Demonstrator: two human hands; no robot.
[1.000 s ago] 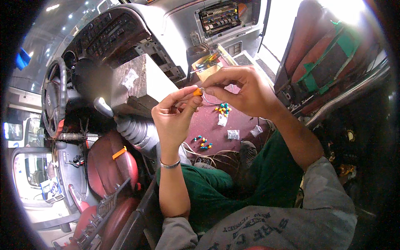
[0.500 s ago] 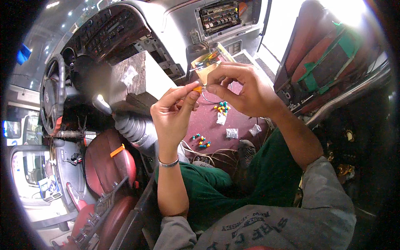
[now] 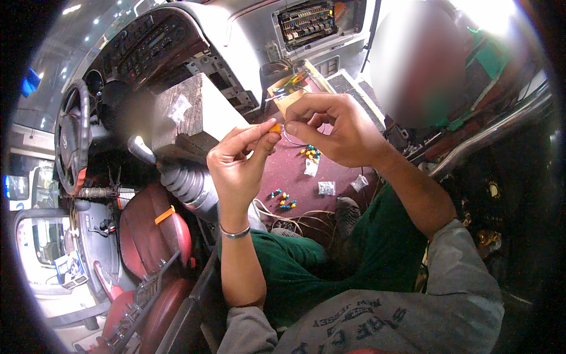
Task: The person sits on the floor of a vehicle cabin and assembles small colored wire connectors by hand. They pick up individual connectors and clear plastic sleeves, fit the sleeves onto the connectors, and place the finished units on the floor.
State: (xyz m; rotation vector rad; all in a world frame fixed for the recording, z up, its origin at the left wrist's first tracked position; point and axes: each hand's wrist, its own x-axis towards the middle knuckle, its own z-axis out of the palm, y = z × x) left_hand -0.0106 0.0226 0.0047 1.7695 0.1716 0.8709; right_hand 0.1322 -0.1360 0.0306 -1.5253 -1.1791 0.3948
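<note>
Orange plastic piece (image 3: 275, 128) is pinched between thumb and forefinger of the left hand (image 3: 237, 168), above the maroon floor (image 3: 289, 176). From the left come a steering wheel (image 3: 88, 127), a gear lever (image 3: 140, 147) with ribbed boot, then that hand. Blue and yellow pieces (image 3: 285, 204) lie scattered below, with a cluster (image 3: 310, 154) and small plastic bags (image 3: 326, 188) farther right. The right hand (image 3: 348, 130) curls thumb and forefinger just beside the orange piece; whether they grip anything, I cannot tell
</note>
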